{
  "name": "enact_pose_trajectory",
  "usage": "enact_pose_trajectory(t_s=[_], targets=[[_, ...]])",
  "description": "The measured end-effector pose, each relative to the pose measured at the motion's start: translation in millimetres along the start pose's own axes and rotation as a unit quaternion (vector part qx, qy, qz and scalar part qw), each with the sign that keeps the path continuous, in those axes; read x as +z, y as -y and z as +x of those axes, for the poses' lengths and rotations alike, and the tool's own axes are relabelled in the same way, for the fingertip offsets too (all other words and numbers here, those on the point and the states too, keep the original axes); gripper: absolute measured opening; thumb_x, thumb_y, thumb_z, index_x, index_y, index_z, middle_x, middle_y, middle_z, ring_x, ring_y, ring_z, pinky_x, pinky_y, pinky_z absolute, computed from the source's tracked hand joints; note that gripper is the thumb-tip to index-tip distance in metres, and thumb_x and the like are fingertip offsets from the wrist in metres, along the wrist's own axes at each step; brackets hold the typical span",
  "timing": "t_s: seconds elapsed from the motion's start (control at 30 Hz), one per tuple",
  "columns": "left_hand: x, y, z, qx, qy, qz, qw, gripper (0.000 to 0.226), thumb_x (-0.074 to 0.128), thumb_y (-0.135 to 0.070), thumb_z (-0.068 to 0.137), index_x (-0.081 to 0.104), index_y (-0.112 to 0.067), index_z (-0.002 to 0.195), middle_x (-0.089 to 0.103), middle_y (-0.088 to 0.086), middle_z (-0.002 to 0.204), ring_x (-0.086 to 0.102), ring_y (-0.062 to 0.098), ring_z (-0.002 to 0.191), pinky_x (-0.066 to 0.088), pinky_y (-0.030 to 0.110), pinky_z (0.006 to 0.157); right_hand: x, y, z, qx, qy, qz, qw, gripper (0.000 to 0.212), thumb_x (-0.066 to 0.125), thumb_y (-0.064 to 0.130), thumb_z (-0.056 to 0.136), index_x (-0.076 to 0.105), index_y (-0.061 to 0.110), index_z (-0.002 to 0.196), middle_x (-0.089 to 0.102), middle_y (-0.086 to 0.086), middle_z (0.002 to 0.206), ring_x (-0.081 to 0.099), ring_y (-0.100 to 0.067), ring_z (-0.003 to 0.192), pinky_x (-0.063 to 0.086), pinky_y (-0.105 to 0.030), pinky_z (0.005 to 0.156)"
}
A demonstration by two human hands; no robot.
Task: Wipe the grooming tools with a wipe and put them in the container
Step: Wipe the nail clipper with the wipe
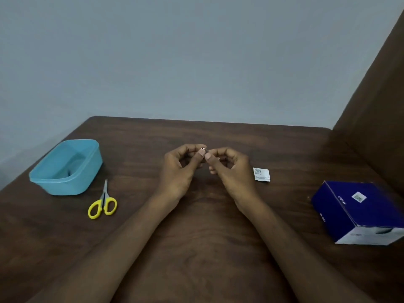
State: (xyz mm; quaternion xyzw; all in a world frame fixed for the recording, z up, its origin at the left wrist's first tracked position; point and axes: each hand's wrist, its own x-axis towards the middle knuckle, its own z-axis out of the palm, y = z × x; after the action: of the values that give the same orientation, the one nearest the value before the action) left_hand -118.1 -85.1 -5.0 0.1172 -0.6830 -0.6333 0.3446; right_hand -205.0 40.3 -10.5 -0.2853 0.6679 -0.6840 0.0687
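Observation:
My left hand (179,169) and my right hand (229,169) meet over the middle of the table, thumbs and forefingers pinching a tiny shiny object (203,149) between them; it is too small to name. Small scissors with yellow handles (103,202) lie shut on the table at the left, blades pointing away. Just behind them stands an open light-blue plastic container (65,167) with something dark at its bottom. A small white wipe sachet (261,174) lies flat to the right of my right hand.
A dark blue cardboard box (358,212) sits at the table's right edge. The brown wooden table (196,248) ends at a grey wall behind. A brown panel rises at the far right.

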Motion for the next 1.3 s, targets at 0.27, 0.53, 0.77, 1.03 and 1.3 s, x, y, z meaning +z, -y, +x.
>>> enact_pose_trajectory(t_s=[0.27,0.53,0.77,1.03,1.3], targets=[[3.3,12.1,5.0,0.011,-0.005,-0.009,1.000,0.010,0.073,-0.015,0.101,0.080,-0.016,0.108,0.079,-0.003,0.089,0.074,0.008,0.085,0.060,0.024,0.076,-0.9,0.6,-2.1,0.006,-0.008,-0.051,0.999,0.007,0.085,0.019,0.091,0.079,0.019,0.087,0.080,-0.004,0.081,0.072,-0.014,0.070,0.063,-0.049,0.074],[-0.3,8.8,2.1,-0.011,0.019,-0.031,0.999,0.014,0.070,-0.012,0.102,0.079,-0.009,0.112,0.081,-0.006,0.096,0.074,0.003,0.090,0.060,0.020,0.078,-1.6,2.7,-5.6,0.018,-0.003,-0.032,0.999,0.008,0.084,0.019,0.092,0.080,0.016,0.086,0.078,-0.010,0.078,0.069,-0.013,0.064,0.059,-0.037,0.066],[-4.3,3.1,1.2,-0.075,0.061,-0.095,0.991,0.019,0.069,-0.020,0.101,0.080,-0.012,0.114,0.081,-0.001,0.097,0.071,0.005,0.088,0.060,0.019,0.083,-6.2,4.8,-4.8,0.045,0.035,0.026,0.998,0.015,0.078,0.017,0.096,0.076,0.006,0.087,0.071,-0.005,0.071,0.059,-0.008,0.060,0.052,-0.023,0.061],[-1.7,-1.5,-0.9,-0.058,0.076,-0.068,0.993,0.023,0.066,-0.022,0.103,0.077,-0.006,0.116,0.080,0.000,0.098,0.071,0.010,0.091,0.061,0.028,0.088,-15.5,13.7,1.4,0.125,0.105,0.131,0.978,0.027,0.062,0.014,0.106,0.066,0.013,0.079,0.060,0.001,0.072,0.044,-0.009,0.060,0.042,-0.024,0.056],[1.6,-0.6,-10.8,0.151,0.046,0.182,0.970,0.010,0.080,-0.017,0.095,0.072,-0.020,0.101,0.075,-0.010,0.100,0.075,0.013,0.091,0.062,0.025,0.076,-25.0,19.0,4.7,0.135,0.014,0.248,0.959,0.013,0.074,0.021,0.094,0.072,0.009,0.089,0.065,-0.005,0.078,0.052,-0.009,0.061,0.049,-0.024,0.057]])
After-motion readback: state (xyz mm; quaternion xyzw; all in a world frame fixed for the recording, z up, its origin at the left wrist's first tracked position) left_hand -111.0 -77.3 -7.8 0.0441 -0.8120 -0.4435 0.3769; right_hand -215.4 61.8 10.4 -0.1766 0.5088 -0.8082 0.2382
